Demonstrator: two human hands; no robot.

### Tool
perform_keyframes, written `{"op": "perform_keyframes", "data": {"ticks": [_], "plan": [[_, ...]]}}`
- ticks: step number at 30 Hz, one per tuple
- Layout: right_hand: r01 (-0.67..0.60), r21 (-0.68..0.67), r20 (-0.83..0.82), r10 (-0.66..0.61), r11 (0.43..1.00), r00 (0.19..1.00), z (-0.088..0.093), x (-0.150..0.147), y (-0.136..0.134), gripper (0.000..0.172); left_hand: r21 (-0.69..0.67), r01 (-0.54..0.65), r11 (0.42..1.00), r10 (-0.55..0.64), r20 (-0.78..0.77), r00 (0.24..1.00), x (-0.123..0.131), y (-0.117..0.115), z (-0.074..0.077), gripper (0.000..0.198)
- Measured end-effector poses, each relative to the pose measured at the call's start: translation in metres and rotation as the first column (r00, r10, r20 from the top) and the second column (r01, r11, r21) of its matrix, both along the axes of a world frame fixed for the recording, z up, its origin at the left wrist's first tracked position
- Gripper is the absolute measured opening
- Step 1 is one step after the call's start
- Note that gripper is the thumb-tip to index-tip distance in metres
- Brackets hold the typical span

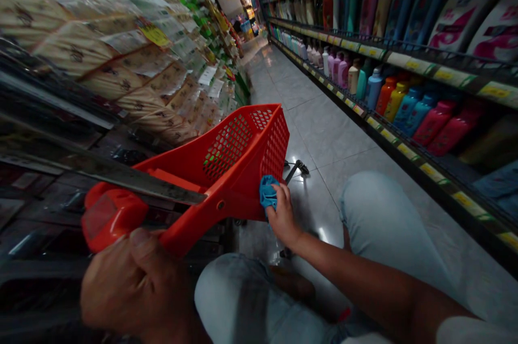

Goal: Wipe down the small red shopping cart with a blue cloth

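A red plastic shopping cart (243, 193) with a mesh-like basket stands in front of me in the aisle. My left hand (133, 279) is closed around the near end of the cart, just below its red handle piece (113, 214). In my right hand (284, 220) is a crumpled blue cloth (267, 191), pressed against the outer right side of the cart below the perforated panel. Part of the cloth is hidden under the fingers. A metal bar (162, 187) crosses over the cart's rim on the left.
Shelves (376, 53) on the right carry rows of coloured bottles (388, 97). Stacked packaged goods (121, 63) rise on the left. Grey floor tiles (291, 80) run down the aisle between them. My knees (384, 214) are bent close to the cart, whose wheel (301, 167) shows beyond it.
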State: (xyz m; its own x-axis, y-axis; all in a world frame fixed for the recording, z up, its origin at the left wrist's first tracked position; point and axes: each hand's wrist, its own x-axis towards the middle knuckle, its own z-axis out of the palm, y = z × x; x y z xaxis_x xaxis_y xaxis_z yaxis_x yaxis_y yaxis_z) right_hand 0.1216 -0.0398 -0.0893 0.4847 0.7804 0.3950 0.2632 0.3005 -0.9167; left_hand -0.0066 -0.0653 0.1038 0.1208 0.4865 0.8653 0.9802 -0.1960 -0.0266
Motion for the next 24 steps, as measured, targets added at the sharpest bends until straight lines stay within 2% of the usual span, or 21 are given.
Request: {"op": "perform_keyframes", "data": {"ticks": [2, 5, 7, 8, 10, 13, 14, 15, 16, 18, 20, 21, 22, 24], "plan": [[0.005, -0.020, -0.020, -0.006, 1.000, 1.000, 0.017, 0.001, 0.003, 0.056, -0.017, -0.001, 1.000, 0.001, -0.035, 0.999, 0.004, -0.003, 0.001, 0.041], [-0.100, 0.147, 0.076, 0.090, 0.984, 0.993, 0.061, 0.005, -0.006, 0.062, -0.009, -0.015, 1.000, 0.015, -0.052, 0.999, 0.009, -0.008, 0.001, 0.039], [-0.131, 0.241, 0.147, 0.098, 0.962, 0.984, 0.074, 0.009, -0.016, 0.063, -0.038, -0.029, 0.999, 0.026, -0.069, 0.997, 0.010, -0.012, 0.000, 0.038], [-0.146, 0.265, 0.182, 0.099, 0.953, 0.978, 0.070, 0.011, -0.020, 0.062, -0.060, -0.033, 0.998, 0.028, -0.079, 0.996, 0.011, -0.014, -0.001, 0.038], [-0.168, 0.240, 0.226, 0.114, 0.956, 0.967, 0.046, 0.013, -0.025, 0.061, -0.103, -0.037, 0.994, 0.027, -0.099, 0.995, 0.012, -0.017, -0.002, 0.036], [-0.105, 0.061, 0.133, 0.096, 0.993, 0.987, 0.008, 0.011, -0.027, 0.062, -0.117, -0.045, 0.992, 0.030, -0.125, 0.992, 0.014, -0.019, -0.003, 0.035], [-0.077, 0.012, 0.084, 0.076, 0.997, 0.994, 0.005, 0.009, -0.027, 0.062, -0.112, -0.054, 0.992, 0.039, -0.132, 0.990, 0.017, -0.019, -0.003, 0.035], [-0.059, -0.008, 0.049, 0.059, 0.998, 0.997, 0.009, 0.009, -0.029, 0.063, -0.109, -0.063, 0.992, 0.047, -0.143, 0.989, 0.019, -0.019, -0.003, 0.034], [-0.054, 0.012, 0.034, 0.053, 0.998, 0.998, 0.021, 0.009, -0.032, 0.064, -0.108, -0.069, 0.992, 0.051, -0.156, 0.986, 0.023, -0.019, -0.004, 0.033], [-0.085, 0.137, 0.066, 0.076, 0.987, 0.995, 0.057, 0.013, -0.041, 0.067, -0.114, -0.065, 0.991, 0.042, -0.192, 0.981, 0.032, -0.021, -0.004, 0.031], [-0.146, 0.306, 0.135, 0.109, 0.941, 0.985, 0.095, 0.020, -0.051, 0.072, -0.141, -0.031, 0.990, -0.002, -0.228, 0.974, 0.041, -0.026, -0.005, 0.029], [-0.178, 0.381, 0.170, 0.120, 0.907, 0.978, 0.107, 0.025, -0.056, 0.073, -0.154, 0.006, 0.988, -0.042, -0.232, 0.972, 0.044, -0.029, -0.006, 0.028], [-0.198, 0.436, 0.199, 0.121, 0.878, 0.973, 0.115, 0.030, -0.058, 0.073, -0.169, 0.060, 0.984, -0.097, -0.225, 0.969, 0.046, -0.033, -0.006, 0.028], [-0.187, 0.472, 0.221, 0.090, 0.862, 0.971, 0.114, 0.040, -0.055, 0.069, -0.192, 0.217, 0.957, -0.251, -0.172, 0.953, 0.043, -0.041, -0.007, 0.028]]}}
